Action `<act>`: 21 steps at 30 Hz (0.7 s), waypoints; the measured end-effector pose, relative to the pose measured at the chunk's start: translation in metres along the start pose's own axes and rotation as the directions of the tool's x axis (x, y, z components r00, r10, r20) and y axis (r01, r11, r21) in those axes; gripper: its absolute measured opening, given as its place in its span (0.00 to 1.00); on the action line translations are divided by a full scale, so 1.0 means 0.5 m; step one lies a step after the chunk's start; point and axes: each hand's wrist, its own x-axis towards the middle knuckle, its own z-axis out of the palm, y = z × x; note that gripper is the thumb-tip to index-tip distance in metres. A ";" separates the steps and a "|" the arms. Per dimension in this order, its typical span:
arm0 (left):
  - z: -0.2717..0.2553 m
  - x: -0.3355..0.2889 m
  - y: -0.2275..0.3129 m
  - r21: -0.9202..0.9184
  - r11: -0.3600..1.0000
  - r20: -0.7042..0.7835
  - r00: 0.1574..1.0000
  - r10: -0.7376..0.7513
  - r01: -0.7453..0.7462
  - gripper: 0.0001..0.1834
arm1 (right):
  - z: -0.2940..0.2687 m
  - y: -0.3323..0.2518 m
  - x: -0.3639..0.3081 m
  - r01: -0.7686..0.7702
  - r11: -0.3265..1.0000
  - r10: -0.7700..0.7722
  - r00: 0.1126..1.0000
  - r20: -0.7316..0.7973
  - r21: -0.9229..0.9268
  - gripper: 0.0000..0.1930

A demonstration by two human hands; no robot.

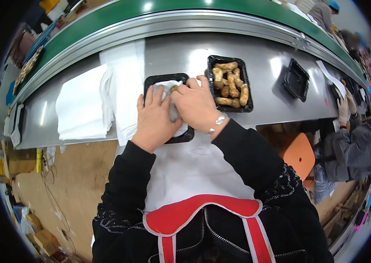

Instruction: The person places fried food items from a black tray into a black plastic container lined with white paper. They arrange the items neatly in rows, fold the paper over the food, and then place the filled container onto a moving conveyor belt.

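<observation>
Mushrooms point(232, 90) lay close together in the full tray point(250, 104), just beside our right hand point(196, 105), a placing that presumably kept the reach short. Directly before us on the steel table point(172, 52), we had the lined tray point(185, 137) under both hands, its white liner point(168, 83) rumpled inside. Our left hand point(154, 120) was wide, fingers extended over the liner, probably to hold its folds down and steady the tray. Our right hand was narrow, fingers bent and bunched at a small brownish piece point(174, 88), seemingly a mushroom; we could not tell whether it was pinched or merely pressed, since the fingers hid the contact. On our left we had two piles of white sheets, an outer pile point(82, 105) and an inner pile point(126, 101), likely set there to suit the left hand. A third tray point(297, 79) sat well to the right, perhaps to leave elbow room. Beyond the table we saw a green belt point(106, 17); at far right, a co-worker's gloved hands point(343, 108).
</observation>
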 end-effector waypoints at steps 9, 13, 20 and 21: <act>-0.011 0.028 -0.028 0.068 0.997 -0.012 1.000 0.028 -0.027 0.39 | 0.021 0.002 0.055 -0.142 0.990 0.142 0.989 0.035 0.000 0.09; -0.019 0.026 -0.037 0.129 0.991 -0.004 0.999 0.047 -0.046 0.40 | 0.028 0.057 0.012 -0.005 0.957 0.109 0.934 -0.340 0.292 0.10; -0.015 0.013 -0.024 0.100 0.995 -0.004 1.000 0.030 -0.029 0.37 | -0.079 0.248 -0.153 -0.428 0.901 0.422 0.903 -0.083 -0.067 0.13; -0.014 0.012 -0.025 0.083 0.996 -0.009 0.999 0.036 -0.035 0.37 | -0.071 0.251 -0.159 -0.418 0.906 0.413 0.907 -0.079 -0.066 0.14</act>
